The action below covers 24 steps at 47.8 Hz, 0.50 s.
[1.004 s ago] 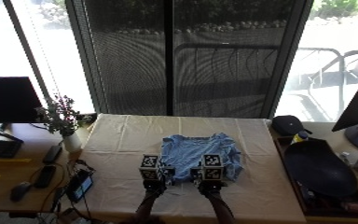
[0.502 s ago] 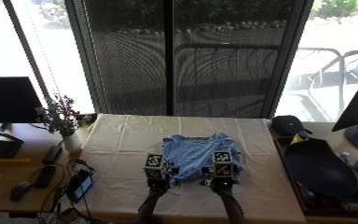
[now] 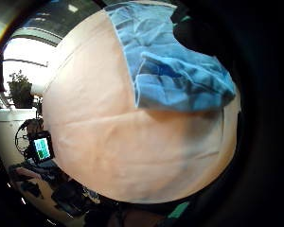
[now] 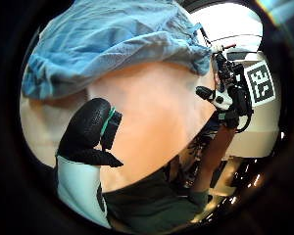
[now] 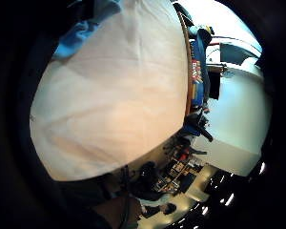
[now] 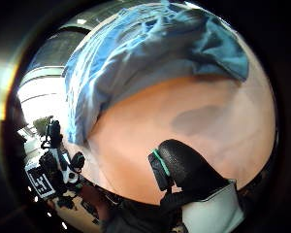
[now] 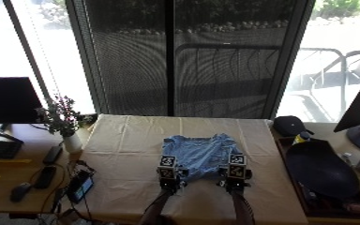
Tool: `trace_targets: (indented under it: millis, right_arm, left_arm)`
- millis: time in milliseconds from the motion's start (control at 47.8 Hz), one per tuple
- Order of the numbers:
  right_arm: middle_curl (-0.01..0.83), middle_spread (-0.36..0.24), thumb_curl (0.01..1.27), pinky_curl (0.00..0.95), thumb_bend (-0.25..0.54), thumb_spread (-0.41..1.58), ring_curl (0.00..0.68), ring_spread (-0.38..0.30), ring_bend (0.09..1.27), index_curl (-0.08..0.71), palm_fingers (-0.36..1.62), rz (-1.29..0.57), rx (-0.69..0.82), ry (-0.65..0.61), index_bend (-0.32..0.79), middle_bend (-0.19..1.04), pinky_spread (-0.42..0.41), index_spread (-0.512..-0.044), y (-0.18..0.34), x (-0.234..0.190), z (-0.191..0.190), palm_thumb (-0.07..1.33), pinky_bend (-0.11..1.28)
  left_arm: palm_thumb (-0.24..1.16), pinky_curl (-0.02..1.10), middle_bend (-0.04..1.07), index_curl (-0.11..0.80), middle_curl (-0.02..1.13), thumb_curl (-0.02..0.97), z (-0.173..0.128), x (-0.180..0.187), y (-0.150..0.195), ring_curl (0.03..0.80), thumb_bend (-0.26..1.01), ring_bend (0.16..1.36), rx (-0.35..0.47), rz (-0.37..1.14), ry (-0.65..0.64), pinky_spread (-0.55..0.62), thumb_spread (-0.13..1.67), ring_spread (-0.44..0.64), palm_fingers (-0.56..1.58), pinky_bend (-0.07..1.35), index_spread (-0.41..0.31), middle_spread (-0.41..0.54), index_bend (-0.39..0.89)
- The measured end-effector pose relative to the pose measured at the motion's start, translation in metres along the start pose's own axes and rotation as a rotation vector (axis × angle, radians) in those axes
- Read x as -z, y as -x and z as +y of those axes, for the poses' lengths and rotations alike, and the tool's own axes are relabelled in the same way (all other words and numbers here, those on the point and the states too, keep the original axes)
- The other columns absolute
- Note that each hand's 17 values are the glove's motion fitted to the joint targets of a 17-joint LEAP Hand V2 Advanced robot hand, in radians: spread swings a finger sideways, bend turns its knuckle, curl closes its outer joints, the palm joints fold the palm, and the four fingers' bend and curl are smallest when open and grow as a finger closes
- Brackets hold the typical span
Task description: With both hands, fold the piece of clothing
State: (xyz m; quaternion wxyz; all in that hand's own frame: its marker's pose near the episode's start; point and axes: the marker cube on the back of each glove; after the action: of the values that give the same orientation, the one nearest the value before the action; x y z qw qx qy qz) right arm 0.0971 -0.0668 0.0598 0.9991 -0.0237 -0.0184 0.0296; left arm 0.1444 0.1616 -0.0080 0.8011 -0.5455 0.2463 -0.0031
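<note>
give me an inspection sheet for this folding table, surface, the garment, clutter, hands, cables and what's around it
Surface: table covered by a cream cloth, lightly creased.
Job's things: blue garment lies crumpled on the cloth near the person's edge, not yet neatly folded.
Clutter: nothing seen on the cloth besides the garment.
Grippers: left hand and right hand sit at the garment's near edge; the palm views show its hem close to both palms, no grip visible.
Cables: dark cables trail on the side desk to the left, near a small lit screen.
Surroundings: potted plant and monitor at left; dark tray at right; window blinds behind.
</note>
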Motion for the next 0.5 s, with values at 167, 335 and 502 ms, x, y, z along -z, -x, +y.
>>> trace_targets:
  millis: [167, 335, 502]
  right_arm:
    - [0.322, 0.016, 0.31, 0.362, -0.011, 1.07, 0.25, 0.106, 0.32, 0.195, 0.04, 0.013, -0.055, 0.005, 0.09, 0.2, 0.138, -0.364, -0.012, -0.024, -0.024, 0.51, 0.76]
    - [0.318, -0.008, 0.33, 0.381, 0.005, 1.13, 0.311, 0.009, 0.5, 0.165, 0.16, 0.046, -0.056, -0.088, 0.05, 0.16, 0.062, -0.39, -0.009, -0.028, -0.035, 0.59, 0.83]
    - [0.293, -0.086, 0.34, 0.375, 0.022, 1.18, 0.378, -0.157, 0.78, 0.138, 0.5, 0.143, -0.036, -0.367, 0.09, 0.16, -0.054, -0.413, -0.004, -0.023, -0.057, 0.68, 0.87]
  left_arm:
    - [0.45, 0.32, 0.22, 0.215, 0.39, 0.324, -0.006, 0.008, -0.001, 0.305, -0.02, 0.56, 0.003, -0.066, -0.079, 0.18, 1.09, 0.17, 0.3, 0.63, -0.072, 0.003, 0.12]
    - [0.46, 0.3, 0.19, 0.296, 0.39, 0.322, 0.002, -0.001, -0.003, 0.286, -0.02, 0.5, 0.002, -0.003, -0.036, 0.17, 1.13, 0.14, 0.44, 0.54, -0.112, -0.024, 0.28]
    - [0.54, 0.28, 0.21, 0.356, 0.4, 0.327, 0.002, 0.018, 0.009, 0.269, 0.01, 0.42, 0.02, -0.154, -0.169, 0.09, 1.2, 0.03, 0.7, 0.46, -0.175, -0.137, 0.34]
